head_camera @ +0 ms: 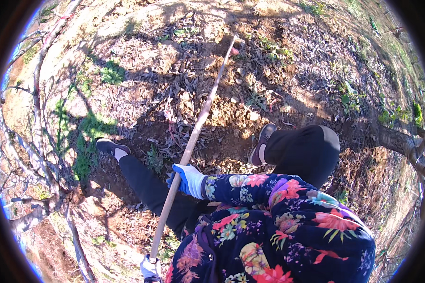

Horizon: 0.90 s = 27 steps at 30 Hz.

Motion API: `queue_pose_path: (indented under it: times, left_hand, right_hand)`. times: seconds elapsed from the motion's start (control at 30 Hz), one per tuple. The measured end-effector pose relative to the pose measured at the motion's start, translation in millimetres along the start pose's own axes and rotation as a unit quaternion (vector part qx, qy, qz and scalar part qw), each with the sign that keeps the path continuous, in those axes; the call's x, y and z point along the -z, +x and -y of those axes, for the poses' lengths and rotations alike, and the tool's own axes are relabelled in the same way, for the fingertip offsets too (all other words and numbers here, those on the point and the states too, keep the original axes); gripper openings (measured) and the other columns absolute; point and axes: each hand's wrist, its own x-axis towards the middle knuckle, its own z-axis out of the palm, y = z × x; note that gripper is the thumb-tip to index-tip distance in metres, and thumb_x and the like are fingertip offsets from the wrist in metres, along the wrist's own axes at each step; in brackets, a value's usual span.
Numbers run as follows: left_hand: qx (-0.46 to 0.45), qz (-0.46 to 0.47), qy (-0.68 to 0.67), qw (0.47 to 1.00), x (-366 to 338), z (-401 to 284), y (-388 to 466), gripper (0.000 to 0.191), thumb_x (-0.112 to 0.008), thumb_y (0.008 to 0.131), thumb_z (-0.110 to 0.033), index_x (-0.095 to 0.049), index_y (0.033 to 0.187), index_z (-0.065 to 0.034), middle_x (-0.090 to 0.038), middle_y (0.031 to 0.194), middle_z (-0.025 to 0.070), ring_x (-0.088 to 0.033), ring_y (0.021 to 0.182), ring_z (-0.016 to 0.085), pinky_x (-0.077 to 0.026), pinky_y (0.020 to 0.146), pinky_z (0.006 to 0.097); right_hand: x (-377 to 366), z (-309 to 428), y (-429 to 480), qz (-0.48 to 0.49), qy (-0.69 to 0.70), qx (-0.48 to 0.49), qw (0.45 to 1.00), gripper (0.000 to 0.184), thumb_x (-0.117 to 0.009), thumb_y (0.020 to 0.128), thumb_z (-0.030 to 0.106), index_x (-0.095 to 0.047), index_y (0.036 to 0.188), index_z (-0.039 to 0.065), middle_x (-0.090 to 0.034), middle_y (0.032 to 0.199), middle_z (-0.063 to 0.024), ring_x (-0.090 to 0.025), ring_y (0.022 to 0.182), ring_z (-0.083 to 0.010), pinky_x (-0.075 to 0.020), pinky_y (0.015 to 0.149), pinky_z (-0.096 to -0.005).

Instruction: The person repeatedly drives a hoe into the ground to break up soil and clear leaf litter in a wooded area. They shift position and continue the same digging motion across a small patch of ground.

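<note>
A long wooden tool handle (200, 124), probably of a hoe, slants across the view from the lower left to the soil ahead. My right hand (188, 179), in a white and blue work glove, grips its middle in front of my body. Around the rear end of the handle, at the lower left edge, closes my left hand (150, 267) in a similar glove. The far end rests at or just above the ground beside a small reddish thing (234, 51); a blade cannot be made out there. Broken brown soil (230, 115) with clods lies under the handle.
My feet stand wide apart, in dark shoes (109, 145). A bare, branching tree (39, 88) rises on the left, and a thick trunk (398, 139) stands at the right. Dry leaves (145, 60) and green weeds (95, 125) cover the sloping ground.
</note>
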Motion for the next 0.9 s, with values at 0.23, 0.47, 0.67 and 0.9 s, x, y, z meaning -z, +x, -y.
queue_pose_path:
  times: [0.23,0.47,0.67,0.9]
  left_hand:
    - [0.002,-0.063,0.051,0.997,-41.0,-13.8,28.7,0.028,-0.077,0.073,-0.015,-0.058,0.093,-0.0084,-0.067,0.079,0.0128,-0.067,0.073,0.032,-0.052,0.067,0.0413]
    - [-0.062,0.007,0.080,0.995,-56.8,-101.5,109.0,0.030,-0.072,0.077,-0.023,-0.060,0.100,-0.0088,-0.067,0.087,0.0163,-0.067,0.084,0.036,-0.051,0.072,0.0471]
    - [-0.036,0.068,0.116,0.990,-65.6,-110.9,141.1,0.042,-0.065,0.078,-0.015,-0.059,0.118,-0.0058,-0.068,0.099,0.0188,-0.067,0.094,0.037,-0.052,0.082,0.0460]
    - [0.013,0.124,0.117,0.985,-51.3,-116.3,163.5,0.039,-0.068,0.072,-0.013,-0.064,0.110,-0.0069,-0.069,0.095,0.0180,-0.067,0.093,0.036,-0.053,0.082,0.0442]
  right_hand:
    - [10.1,25.8,18.1,-0.039,-0.022,0.070,0.997,0.021,-0.063,0.094,0.023,-0.050,0.099,0.008,-0.059,0.081,-0.0107,-0.066,0.075,-0.0339,-0.0580,0.071,-0.0519]
    - [35.1,148.1,-5.9,-0.230,-0.446,0.117,0.857,0.039,-0.056,0.096,0.042,-0.058,0.100,0.002,-0.063,0.082,-0.0131,-0.067,0.073,-0.0292,-0.0573,0.063,-0.0444]
    - [56.6,229.2,2.3,-0.371,-0.701,0.341,0.505,0.033,-0.055,0.095,0.036,-0.065,0.098,0.004,-0.069,0.091,-0.0200,-0.067,0.088,-0.0387,-0.0525,0.078,-0.0462]
    - [26.1,353.6,81.4,-0.434,-0.692,0.399,0.416,0.039,-0.063,0.090,0.034,-0.053,0.116,0.006,-0.063,0.113,-0.0219,-0.064,0.101,-0.0386,-0.0513,0.085,-0.0469]
